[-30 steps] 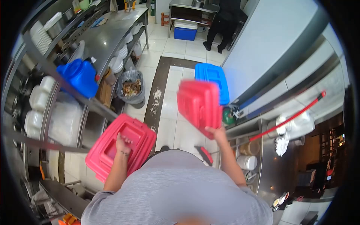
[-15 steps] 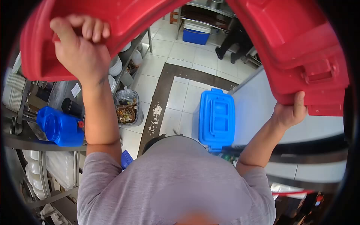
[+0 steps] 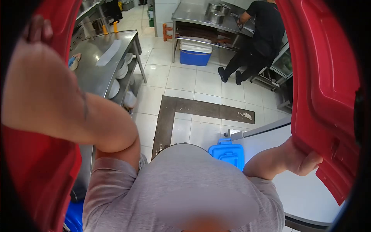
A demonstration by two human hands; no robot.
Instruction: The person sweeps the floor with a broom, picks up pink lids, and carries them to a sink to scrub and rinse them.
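Observation:
A large red moulded plastic piece (image 3: 320, 96) with ridges and recesses shows on both sides of the view, close to my head. How its two sides join is out of sight. My left hand (image 3: 42, 77) is raised close to the camera at the far left, its fingers curled at the red plastic. At the right, my right hand (image 3: 303, 158) grips the lower edge of the same piece, thumb outward. Below, beside a white panel, the blue plastic lid (image 3: 228, 152) of a bin is partly hidden by my body.
A steel table (image 3: 91, 58) with plates on its lower shelf stands at the left. Ahead, a person in black (image 3: 262, 34) works at a steel counter (image 3: 193, 13) with pots. Beneath it sits a blue cooler (image 3: 195, 56). A white panel (image 3: 270, 133) borders the right.
My view has tilted up, bringing the counter and the person into sight. The red piece has moved back around my head. My left hand is farther left and closer; my right hand is lower.

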